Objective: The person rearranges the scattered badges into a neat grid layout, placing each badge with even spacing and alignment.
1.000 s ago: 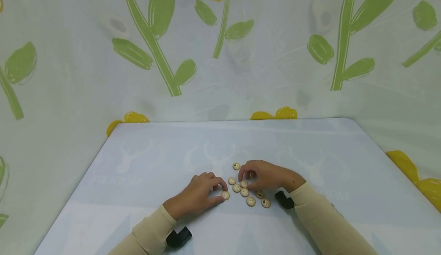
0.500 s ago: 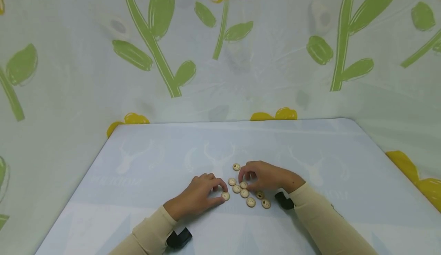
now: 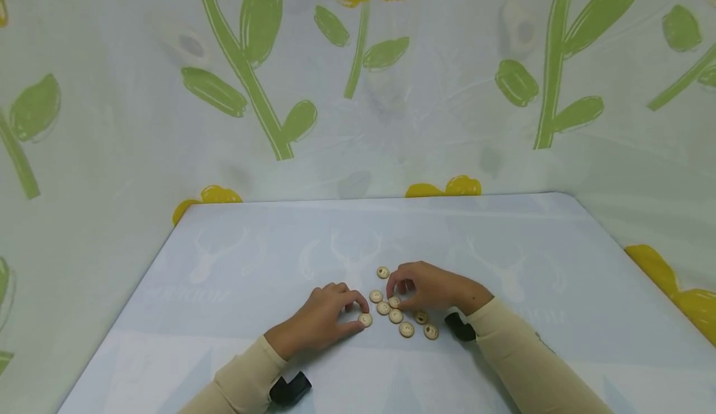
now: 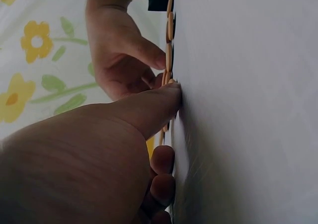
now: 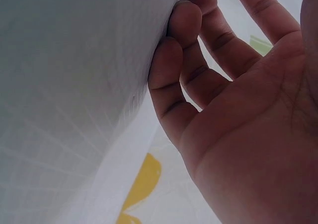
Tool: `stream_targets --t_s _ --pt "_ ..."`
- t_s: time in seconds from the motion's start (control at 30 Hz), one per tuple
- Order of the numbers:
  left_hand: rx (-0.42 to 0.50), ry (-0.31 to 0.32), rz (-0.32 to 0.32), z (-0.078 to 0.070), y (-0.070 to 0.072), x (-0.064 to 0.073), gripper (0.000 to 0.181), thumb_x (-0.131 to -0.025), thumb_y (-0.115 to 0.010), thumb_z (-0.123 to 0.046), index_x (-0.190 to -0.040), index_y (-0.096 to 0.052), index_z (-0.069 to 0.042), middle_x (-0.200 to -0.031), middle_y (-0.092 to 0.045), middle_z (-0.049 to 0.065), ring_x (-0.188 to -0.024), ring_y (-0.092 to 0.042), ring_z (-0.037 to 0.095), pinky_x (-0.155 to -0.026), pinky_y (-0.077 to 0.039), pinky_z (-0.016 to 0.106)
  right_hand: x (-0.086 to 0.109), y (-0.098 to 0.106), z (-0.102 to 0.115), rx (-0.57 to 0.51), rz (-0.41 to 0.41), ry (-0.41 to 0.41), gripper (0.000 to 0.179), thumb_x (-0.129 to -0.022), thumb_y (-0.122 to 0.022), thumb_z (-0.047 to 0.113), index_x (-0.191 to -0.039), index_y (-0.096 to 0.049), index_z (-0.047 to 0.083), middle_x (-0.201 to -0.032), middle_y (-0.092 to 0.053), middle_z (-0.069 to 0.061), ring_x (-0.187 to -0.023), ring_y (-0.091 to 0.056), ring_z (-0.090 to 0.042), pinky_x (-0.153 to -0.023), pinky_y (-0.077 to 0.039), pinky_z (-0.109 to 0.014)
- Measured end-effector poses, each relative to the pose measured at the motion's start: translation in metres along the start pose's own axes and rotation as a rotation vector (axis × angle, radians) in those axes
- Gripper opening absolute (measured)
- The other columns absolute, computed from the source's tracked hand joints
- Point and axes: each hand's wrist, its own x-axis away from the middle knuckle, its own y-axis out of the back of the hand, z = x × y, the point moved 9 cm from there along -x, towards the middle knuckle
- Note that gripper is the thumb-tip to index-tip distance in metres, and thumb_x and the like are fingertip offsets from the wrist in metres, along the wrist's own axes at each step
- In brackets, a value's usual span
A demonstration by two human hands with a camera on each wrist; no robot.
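Nine small, round, cream-coloured buttons lie in view, flat discs with raised rims and small holes; a few show dark patches on their faces. They are on the pale grey-blue tabletop (image 3: 347, 383), printed with faint deer heads. The lone left button (image 3: 365, 319) sits a little apart from the rest. The gripped middle button (image 3: 394, 302) is among the loose cluster, with the lower middle button (image 3: 396, 316) and the inner button (image 3: 383, 308) just beside it. The far button (image 3: 383, 272) lies beyond them, and the nearest-right button (image 3: 431, 331) is at the near right of the group.

The left hand (image 3: 321, 316) pinches the lone left button between thumb and index finger, the gap between them only as wide as the disc. The right hand (image 3: 433, 285) has its thumb and index finger closed on the gripped middle button in the same way; in the right wrist view its other fingers curl down to the tabletop.

Against the frames from half a second and one second ago, both hands keep the same grips and the buttons keep the same layout; the head view has only tipped slightly, so everything sits a little lower.
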Motion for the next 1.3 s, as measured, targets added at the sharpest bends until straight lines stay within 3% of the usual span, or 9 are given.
stream_targets --t_s 0.3,1.3 --pt "-0.014 -0.004 -0.010 0.0011 0.0006 -0.0009 0.021 -0.090 -0.074 -0.034 -0.109 -0.066 -0.032 -0.093 -0.056 -0.010 -0.089 -0.049 0.008 -0.079 -0.035 0.034 -0.0014 0.0024 0.0010 -0.002 -0.024 0.034 0.019 -0.085 -0.079 0.014 -0.095 -0.069 0.027 -0.087 -0.059 0.009 -0.083 -0.053 -0.009 -0.076 -0.047 -0.025" --pt "0.000 0.011 0.006 0.0004 -0.0004 -0.0002 0.020 -0.090 -0.075 -0.035 -0.108 -0.066 -0.033 -0.092 -0.054 -0.011 -0.089 -0.048 0.008 -0.080 -0.035 0.036 -0.0036 0.0048 -0.0036 -0.061 -0.042 -0.018 0.012 -0.090 -0.074 0.017 -0.097 -0.067 0.023 -0.078 -0.057 0.008 -0.073 -0.053 -0.008 -0.066 -0.047 -0.023"
